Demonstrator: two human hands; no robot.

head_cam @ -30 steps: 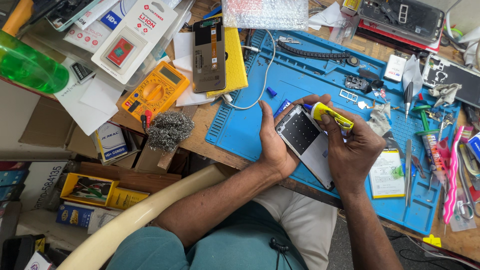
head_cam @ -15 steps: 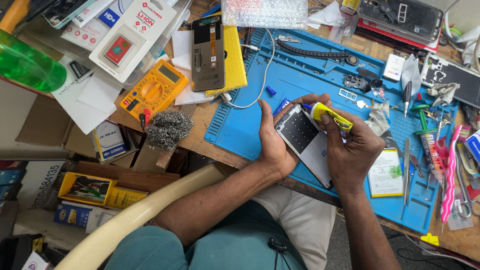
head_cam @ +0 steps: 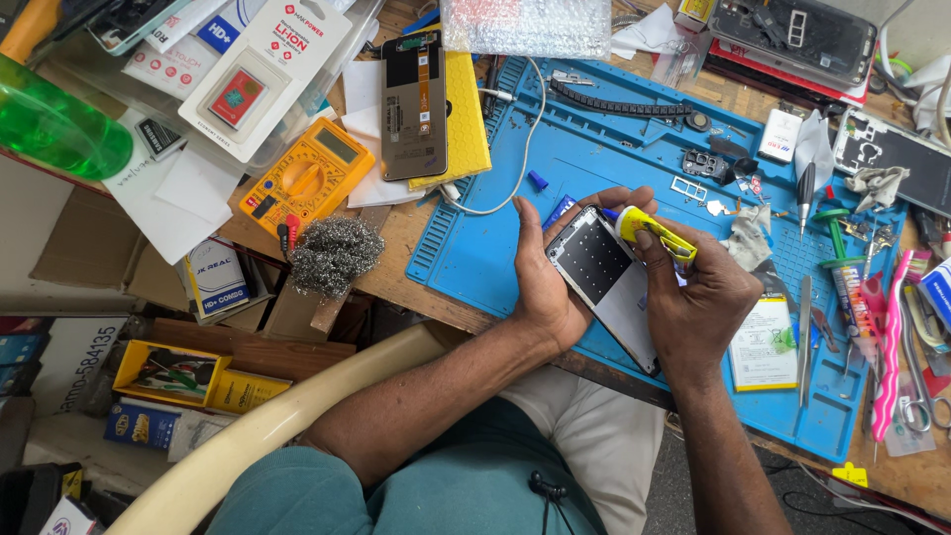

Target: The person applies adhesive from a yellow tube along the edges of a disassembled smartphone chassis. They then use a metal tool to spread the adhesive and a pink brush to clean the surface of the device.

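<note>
Right hand (head_cam: 708, 297) kept its grip pinched on the yellow glue tube (head_cam: 654, 230); left hand (head_cam: 545, 282) beside it still clasped the opened grey phone frame (head_cam: 614, 282), unchanged.

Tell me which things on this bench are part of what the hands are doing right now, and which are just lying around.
In use:
left hand steadying the phone frame
right hand holding the yellow glue tube
blue work mat

Lying about:
yellow multimeter
steel wool
green bottle
bubble wrap
pink toothbrush

White battery blister pack (head_cam: 260, 74) top left; yellow multimeter's grey screen (head_cam: 338, 145) below it.
</note>
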